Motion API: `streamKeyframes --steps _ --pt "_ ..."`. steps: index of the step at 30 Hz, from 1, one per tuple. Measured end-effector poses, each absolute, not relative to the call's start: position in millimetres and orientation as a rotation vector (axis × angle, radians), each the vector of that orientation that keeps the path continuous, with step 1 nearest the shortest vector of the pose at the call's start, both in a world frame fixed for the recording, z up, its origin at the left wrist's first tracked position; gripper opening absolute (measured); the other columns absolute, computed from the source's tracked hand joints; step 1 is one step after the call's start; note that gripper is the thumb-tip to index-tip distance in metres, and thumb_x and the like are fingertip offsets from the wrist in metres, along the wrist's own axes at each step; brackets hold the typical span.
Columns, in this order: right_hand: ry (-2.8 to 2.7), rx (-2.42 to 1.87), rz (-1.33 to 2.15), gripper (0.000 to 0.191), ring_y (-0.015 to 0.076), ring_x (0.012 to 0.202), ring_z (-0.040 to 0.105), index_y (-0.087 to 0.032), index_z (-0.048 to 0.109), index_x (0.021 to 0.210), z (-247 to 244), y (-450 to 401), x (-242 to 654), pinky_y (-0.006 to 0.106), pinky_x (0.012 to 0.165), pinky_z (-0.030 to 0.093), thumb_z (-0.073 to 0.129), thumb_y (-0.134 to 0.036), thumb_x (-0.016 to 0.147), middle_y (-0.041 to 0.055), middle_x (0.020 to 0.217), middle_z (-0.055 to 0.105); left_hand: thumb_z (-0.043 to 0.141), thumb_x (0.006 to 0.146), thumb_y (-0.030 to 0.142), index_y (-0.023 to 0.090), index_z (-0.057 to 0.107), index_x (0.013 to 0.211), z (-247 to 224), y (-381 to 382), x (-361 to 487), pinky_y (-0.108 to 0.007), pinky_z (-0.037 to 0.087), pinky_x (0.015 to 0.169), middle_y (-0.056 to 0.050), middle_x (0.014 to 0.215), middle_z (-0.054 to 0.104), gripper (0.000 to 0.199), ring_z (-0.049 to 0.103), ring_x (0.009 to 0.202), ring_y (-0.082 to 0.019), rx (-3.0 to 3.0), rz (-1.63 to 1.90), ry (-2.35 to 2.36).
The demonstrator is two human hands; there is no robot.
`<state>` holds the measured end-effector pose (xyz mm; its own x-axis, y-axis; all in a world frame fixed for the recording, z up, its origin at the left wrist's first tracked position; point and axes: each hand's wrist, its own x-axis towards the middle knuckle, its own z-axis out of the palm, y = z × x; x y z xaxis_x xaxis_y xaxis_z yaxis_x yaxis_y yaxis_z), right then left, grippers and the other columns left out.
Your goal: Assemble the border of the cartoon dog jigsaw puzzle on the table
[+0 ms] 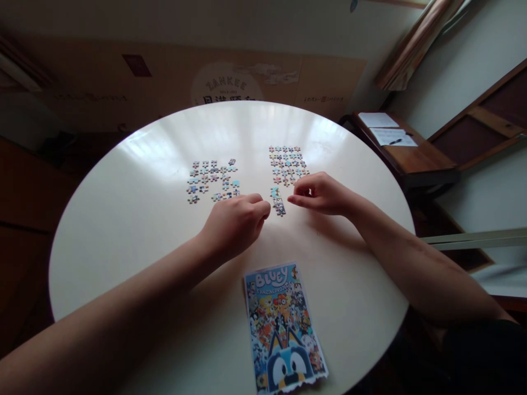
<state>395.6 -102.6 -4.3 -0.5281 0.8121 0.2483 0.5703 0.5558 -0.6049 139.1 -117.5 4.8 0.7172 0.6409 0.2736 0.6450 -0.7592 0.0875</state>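
Both bare hands are over a white round table (123, 236). My left hand (241, 222) is closed with its fingertips bunched together, just left of a small joined strip of jigsaw pieces (278, 202); what its fingers hold, if anything, is hidden. To the right of that strip is my right hand (325, 193), its thumb stretched toward the strip and its other fingers bent. A small gap shows between thumb and fingertips, with no piece visible there. Rows of loose jigsaw pieces (288, 160) lie beyond the right hand. Another group of loose pieces (205, 178) lies beyond the left hand.
A torn-edged picture sheet (284, 329) lettered "Bluey" lies near me on the table. At the right, a wooden side table (432, 151) bears papers (393, 137) and a pen. Cardboard panels (329, 77) stand behind the round table.
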Motion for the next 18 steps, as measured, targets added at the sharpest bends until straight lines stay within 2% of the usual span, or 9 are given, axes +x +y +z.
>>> streamKeyframes --steps 3,7,14,18 --pt "-2.287 -1.079 0.605 0.044 0.0094 0.056 0.034 -0.020 0.043 0.059 -4 -103 395 0.027 0.054 0.029 0.064 -0.035 0.094 -0.0055 0.056 0.036 0.046 0.085 0.011 0.020 0.067 0.074 5 -116 138 -0.027 0.034 0.053 -0.003 0.080 0.072 0.025 0.061 0.068 -0.018 -2.879 -0.532 -1.071" --pt "-2.292 -1.077 0.610 0.048 0.0104 0.057 0.030 -0.021 0.034 0.059 -4 -103 394 0.029 0.054 0.027 0.062 -0.035 0.095 -0.0057 0.057 0.030 0.047 0.079 0.009 0.020 0.067 0.070 4 -115 136 -0.028 0.039 0.056 -0.001 0.076 0.072 0.025 0.061 0.069 -0.017 -2.893 -0.658 -1.062" --pt "-2.240 -1.033 0.620 0.049 0.0110 0.056 0.031 -0.022 0.030 0.058 -6 -104 391 0.029 0.054 0.027 0.059 -0.032 0.096 -0.0055 0.057 0.031 0.047 0.072 0.009 0.021 0.063 0.063 16 -121 132 -0.028 0.039 0.054 -0.001 0.067 0.068 0.022 0.058 0.063 -0.016 -2.885 -0.794 -1.043" --pt "-2.154 -0.988 0.622 0.049 0.0111 0.054 0.032 -0.022 0.030 0.058 -6 -107 387 0.029 0.053 0.029 0.058 -0.032 0.097 -0.0051 0.057 0.032 0.047 0.068 0.008 0.020 0.061 0.060 38 -103 102 -0.028 0.041 0.054 0.000 0.064 0.065 0.020 0.057 0.059 -0.015 -2.685 -1.069 -1.203"
